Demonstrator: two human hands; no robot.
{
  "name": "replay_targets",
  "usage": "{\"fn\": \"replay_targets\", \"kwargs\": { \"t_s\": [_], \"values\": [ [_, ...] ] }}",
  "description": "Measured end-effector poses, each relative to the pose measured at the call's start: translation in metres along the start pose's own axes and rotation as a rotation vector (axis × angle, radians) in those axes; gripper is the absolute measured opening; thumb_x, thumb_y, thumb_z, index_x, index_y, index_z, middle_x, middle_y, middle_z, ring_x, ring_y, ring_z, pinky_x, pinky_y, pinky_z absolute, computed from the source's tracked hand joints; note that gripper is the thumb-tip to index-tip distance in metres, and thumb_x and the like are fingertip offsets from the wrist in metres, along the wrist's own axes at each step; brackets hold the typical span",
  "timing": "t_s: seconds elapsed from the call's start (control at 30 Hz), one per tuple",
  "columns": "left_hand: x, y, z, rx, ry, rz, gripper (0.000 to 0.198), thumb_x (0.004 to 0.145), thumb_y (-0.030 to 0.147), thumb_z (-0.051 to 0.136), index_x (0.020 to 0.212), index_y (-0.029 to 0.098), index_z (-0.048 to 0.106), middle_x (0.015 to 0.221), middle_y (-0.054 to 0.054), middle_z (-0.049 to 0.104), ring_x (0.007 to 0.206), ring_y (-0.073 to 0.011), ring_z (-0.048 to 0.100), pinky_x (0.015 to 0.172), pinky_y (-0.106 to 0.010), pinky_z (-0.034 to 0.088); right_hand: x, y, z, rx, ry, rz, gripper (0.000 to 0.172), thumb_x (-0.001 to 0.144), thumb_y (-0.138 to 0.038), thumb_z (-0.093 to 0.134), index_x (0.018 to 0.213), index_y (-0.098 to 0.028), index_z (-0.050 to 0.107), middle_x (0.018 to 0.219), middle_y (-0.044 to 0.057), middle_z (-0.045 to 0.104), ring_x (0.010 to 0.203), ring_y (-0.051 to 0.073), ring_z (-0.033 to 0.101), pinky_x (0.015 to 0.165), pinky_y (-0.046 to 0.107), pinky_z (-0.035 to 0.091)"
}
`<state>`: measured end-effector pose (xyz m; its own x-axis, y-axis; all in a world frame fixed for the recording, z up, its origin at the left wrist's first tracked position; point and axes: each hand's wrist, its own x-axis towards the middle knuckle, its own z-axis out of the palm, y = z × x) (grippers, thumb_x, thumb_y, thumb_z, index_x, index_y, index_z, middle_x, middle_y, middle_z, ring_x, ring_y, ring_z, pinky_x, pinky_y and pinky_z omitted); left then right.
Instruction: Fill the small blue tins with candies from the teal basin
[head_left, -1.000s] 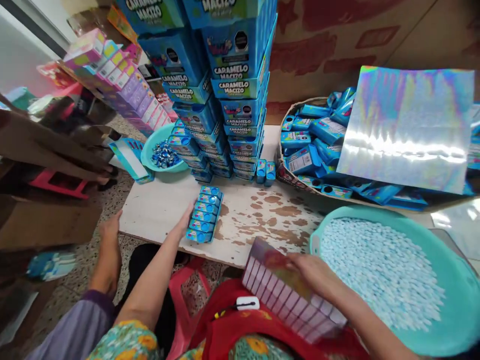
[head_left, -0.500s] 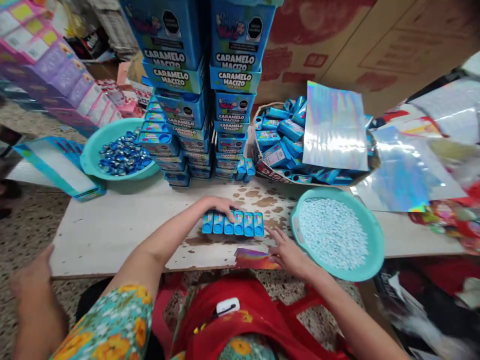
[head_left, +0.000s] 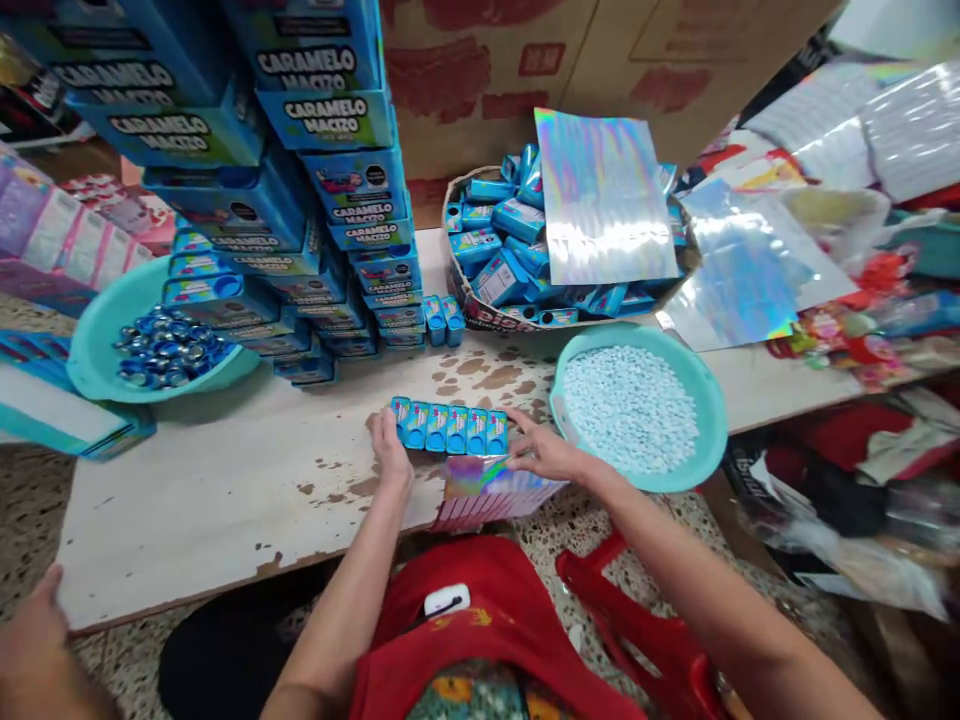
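A row of small blue boxes with round windows stands on the worn white table. My left hand is closed around the row's left end, fingers behind and along its side. At the right end, my right hand has its fingers stretched apart; a fingertip touches the last box. Its lower fingers rest at a shiny rainbow sheet, which lies just in front of the row and reaches past the table's front edge, with a striped pinkish part. Whether those fingers grip the sheet is unclear.
A turquoise basin of pale tablets stands right. Another basin holds blue wrapped sweets. Tall stacks of blue cartons rise at the back. Behind sits an open box of loose small boxes under a shiny sheet. Another person's hand shows lower left.
My left hand has gone from the top of the row to its left end. My right hand now touches the right end. More of the shiny sheet shows, nearer the row. The view has shifted right.
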<state>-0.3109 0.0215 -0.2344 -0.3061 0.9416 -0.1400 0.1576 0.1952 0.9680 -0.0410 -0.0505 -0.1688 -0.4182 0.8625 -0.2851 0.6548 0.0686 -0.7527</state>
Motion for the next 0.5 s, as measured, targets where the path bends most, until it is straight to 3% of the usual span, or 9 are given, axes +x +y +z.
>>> {"fn": "replay_targets", "kwargs": {
  "t_s": [0.07, 0.2, 0.3, 0.43, 0.5],
  "values": [
    [0.017, 0.01, 0.032, -0.093, -0.024, 0.024, 0.047, 0.081, 0.052, 0.044, 0.105, 0.015, 0.057, 0.104, -0.008, 0.061, 0.098, -0.0181, 0.057, 0.085, -0.028, 0.045, -0.01, 0.001, 0.01, 0.061, 0.081, 0.016, 0.031, 0.083, -0.042, 0.058, 0.08, -0.015, 0.073, 0.15, 0.006, 0.027, 0.138, 0.027, 0.028, 0.108, 0.034, 0.032],
    [0.056, 0.038, 0.085, -0.097, -0.27, 0.064, 0.04, 0.069, 0.049, 0.06, 0.088, 0.015, 0.065, 0.089, -0.004, 0.066, 0.085, -0.0163, 0.059, 0.075, -0.025, 0.046, -0.021, -0.005, 0.039, 0.103, 0.251, 0.079, 0.027, 0.085, -0.039, 0.058, 0.079, -0.016, 0.072, 0.149, 0.007, 0.031, 0.14, 0.025, 0.024, 0.111, 0.035, 0.026],
    [0.071, 0.054, 0.117, -0.068, -0.438, 0.086, 0.038, 0.063, 0.047, 0.066, 0.081, 0.014, 0.068, 0.081, -0.004, 0.067, 0.078, -0.0168, 0.058, 0.07, -0.025, 0.045, -0.026, -0.009, 0.058, 0.138, 0.285, 0.13, 0.025, 0.085, -0.035, 0.057, 0.078, -0.016, 0.071, 0.15, 0.009, 0.031, 0.14, 0.025, 0.025, 0.107, 0.034, 0.031],
    [0.072, 0.076, 0.13, -0.016, -0.545, 0.123, 0.038, 0.061, 0.048, 0.067, 0.079, 0.014, 0.068, 0.083, -0.007, 0.067, 0.08, -0.0209, 0.059, 0.073, -0.03, 0.045, -0.056, 0.006, 0.068, 0.069, 0.298, 0.289, 0.024, 0.086, -0.033, 0.055, 0.078, -0.015, 0.069, 0.147, 0.014, 0.035, 0.137, 0.024, 0.032, 0.099, 0.032, 0.037],
    [0.063, 0.088, 0.122, 0.039, -0.469, 0.2, 0.039, 0.063, 0.048, 0.067, 0.083, 0.015, 0.067, 0.092, -0.01, 0.066, 0.092, -0.0255, 0.057, 0.083, -0.036, 0.043, -0.078, 0.022, 0.064, -0.012, 0.315, 0.43, 0.022, 0.086, -0.03, 0.054, 0.083, -0.014, 0.069, 0.138, 0.017, 0.046, 0.13, 0.025, 0.042, 0.094, 0.032, 0.04]
  ]
}}
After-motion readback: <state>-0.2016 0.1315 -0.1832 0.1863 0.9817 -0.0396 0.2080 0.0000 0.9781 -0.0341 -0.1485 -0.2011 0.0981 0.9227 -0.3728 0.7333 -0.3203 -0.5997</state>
